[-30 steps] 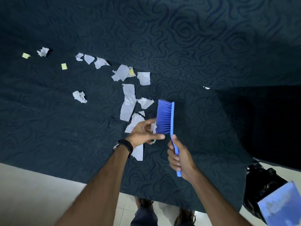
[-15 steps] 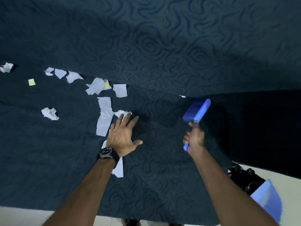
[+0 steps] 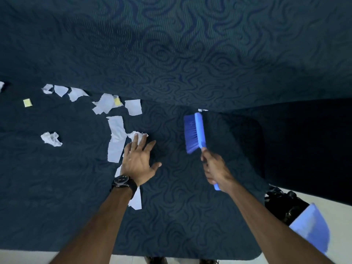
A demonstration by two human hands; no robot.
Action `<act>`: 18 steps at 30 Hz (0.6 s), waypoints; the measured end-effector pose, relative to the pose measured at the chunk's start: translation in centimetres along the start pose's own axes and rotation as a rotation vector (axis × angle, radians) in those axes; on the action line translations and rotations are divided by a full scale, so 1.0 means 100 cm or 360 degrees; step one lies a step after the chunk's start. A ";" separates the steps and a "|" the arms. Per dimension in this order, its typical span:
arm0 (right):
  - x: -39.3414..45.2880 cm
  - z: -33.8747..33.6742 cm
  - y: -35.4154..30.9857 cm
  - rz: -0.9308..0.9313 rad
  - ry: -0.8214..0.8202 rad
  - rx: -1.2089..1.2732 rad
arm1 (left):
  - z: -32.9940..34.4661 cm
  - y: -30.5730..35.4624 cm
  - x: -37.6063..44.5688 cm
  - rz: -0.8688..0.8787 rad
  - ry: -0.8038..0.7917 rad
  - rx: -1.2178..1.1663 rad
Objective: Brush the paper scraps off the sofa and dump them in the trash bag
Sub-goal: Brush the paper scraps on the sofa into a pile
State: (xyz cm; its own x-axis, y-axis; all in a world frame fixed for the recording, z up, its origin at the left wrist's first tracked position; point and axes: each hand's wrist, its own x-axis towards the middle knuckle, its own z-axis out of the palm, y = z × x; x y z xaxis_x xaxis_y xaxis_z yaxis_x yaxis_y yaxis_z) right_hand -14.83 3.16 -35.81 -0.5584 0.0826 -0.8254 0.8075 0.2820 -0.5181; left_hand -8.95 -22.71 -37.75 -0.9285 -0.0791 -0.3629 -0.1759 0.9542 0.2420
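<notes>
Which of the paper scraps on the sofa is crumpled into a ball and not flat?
The white crumpled scrap lying alone left of the long strip. The other scraps lie flat as torn sheets.

A dark patterned sofa [image 3: 190, 206] is seen from above, with white and yellow paper scraps [image 3: 116, 138] scattered over the left of its seat. The left hand [image 3: 139, 161], fingers spread and a black watch [image 3: 122, 182] at the wrist, is laid flat over some scraps. A blue brush [image 3: 195, 132] is gripped by its handle in the right hand [image 3: 215, 167], bristles turned leftward. A black trash bag [image 3: 282, 204] and a blue dustpan [image 3: 312, 229] are seen on the floor at the right.
</notes>
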 end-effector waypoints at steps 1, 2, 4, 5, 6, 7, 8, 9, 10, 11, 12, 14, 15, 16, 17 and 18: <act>-0.009 -0.009 0.001 0.0026 -0.0026 0.0023 | -0.003 0.004 0.001 -0.0011 0.0045 -0.0044; -0.013 -0.017 0.001 0.0056 -0.0043 0.0134 | -0.007 0.010 0.002 -0.0021 0.0092 -0.0084; -0.007 -0.029 -0.003 0.0202 -0.0068 0.0698 | -0.010 0.021 0.009 -0.0011 0.0144 -0.0148; -0.002 -0.031 -0.009 0.0258 -0.0110 0.1024 | -0.010 0.026 0.013 0.0008 0.0156 -0.0169; 0.006 -0.028 -0.015 0.0279 -0.0123 0.1268 | -0.010 0.031 0.018 0.0017 0.0166 -0.0182; 0.015 -0.019 -0.022 0.0270 -0.0085 0.1391 | -0.009 0.035 0.022 0.0014 0.0170 -0.0193; 0.025 -0.004 -0.028 0.0244 0.0018 0.1421 | -0.009 0.038 0.026 0.0011 0.0172 -0.0205; 0.032 0.017 -0.034 0.0211 0.0123 0.1380 | -0.008 0.039 0.030 0.0008 0.0174 -0.0216; 0.035 0.040 -0.039 0.0189 0.0207 0.1299 | -0.007 0.039 0.032 -0.0005 0.0178 -0.0226; 0.033 0.065 -0.040 0.0170 0.0263 0.1139 | -0.004 0.037 0.033 -0.0023 0.0190 -0.0230; 0.028 0.088 -0.036 0.0171 0.0262 0.0994 | -0.002 0.033 0.034 -0.0044 0.0208 -0.0223; 0.013 0.115 -0.012 0.0165 0.0227 0.0596 | 0.004 0.021 0.032 -0.0105 0.0236 -0.0233; 0.006 0.120 0.002 0.0141 0.0185 0.0395 | 0.005 0.014 0.029 -0.0135 0.0244 -0.0256; 0.000 0.120 0.014 0.0110 0.0152 0.0255 | 0.006 0.008 0.027 -0.0158 0.0249 -0.0266; -0.007 0.116 0.022 0.0091 0.0127 0.0180 | 0.005 0.001 0.023 -0.0167 0.0253 -0.0259; -0.013 0.107 0.026 0.0057 0.0123 0.0131 | 0.005 -0.004 0.020 -0.0155 0.0259 -0.0257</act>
State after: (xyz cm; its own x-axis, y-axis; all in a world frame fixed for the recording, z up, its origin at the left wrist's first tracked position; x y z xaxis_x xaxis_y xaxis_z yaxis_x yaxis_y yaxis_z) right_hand -9.96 -6.44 -38.45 -0.5396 0.1653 -0.8255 0.8381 0.1985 -0.5081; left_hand -10.60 -23.08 -38.99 -0.9427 -0.2263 -0.2452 -0.3050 0.8824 0.3583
